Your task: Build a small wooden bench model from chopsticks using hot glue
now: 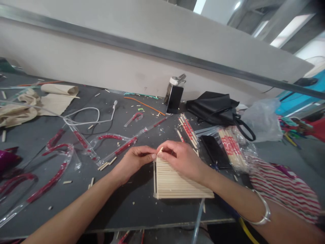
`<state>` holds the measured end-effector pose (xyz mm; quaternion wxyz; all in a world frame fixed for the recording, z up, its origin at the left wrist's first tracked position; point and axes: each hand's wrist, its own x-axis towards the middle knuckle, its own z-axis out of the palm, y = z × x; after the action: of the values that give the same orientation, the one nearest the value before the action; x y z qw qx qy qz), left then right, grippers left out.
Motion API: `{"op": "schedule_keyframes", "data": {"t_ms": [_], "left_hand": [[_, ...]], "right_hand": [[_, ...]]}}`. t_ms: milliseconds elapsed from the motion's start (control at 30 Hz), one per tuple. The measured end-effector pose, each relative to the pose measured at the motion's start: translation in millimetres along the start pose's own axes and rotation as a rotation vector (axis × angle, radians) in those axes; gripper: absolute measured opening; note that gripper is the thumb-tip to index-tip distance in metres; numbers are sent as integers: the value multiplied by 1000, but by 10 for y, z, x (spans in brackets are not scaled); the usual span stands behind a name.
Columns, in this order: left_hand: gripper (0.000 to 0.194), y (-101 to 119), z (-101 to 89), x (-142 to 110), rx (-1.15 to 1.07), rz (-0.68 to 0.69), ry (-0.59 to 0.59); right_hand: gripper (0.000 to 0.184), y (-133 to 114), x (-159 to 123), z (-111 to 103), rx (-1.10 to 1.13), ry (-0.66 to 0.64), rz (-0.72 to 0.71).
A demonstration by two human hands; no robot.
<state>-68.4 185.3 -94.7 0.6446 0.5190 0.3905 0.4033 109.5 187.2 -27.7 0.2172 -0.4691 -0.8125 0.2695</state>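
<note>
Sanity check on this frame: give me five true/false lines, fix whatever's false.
1. Fingers of the left hand and right hand meet at the upper left of the stick panel. True.
2. The bracelet is on the left arm. False: the bracelet is on the right arm.
3. A phone stands upright in front of the bottle. True.
4. The striped cloth lies at the far left. False: the striped cloth is on the right.
5. A white cable lies on the left part of the table. True.
</note>
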Motion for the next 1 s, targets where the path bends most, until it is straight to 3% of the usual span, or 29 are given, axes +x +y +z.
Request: {"op": "schedule_keyframes", "data": {"t_ms": [1000], "left_hand": [[22,41,-11,-18,9,-65,11]], "right_hand": [[9,36,-20,40,-11,19,-34]]}}
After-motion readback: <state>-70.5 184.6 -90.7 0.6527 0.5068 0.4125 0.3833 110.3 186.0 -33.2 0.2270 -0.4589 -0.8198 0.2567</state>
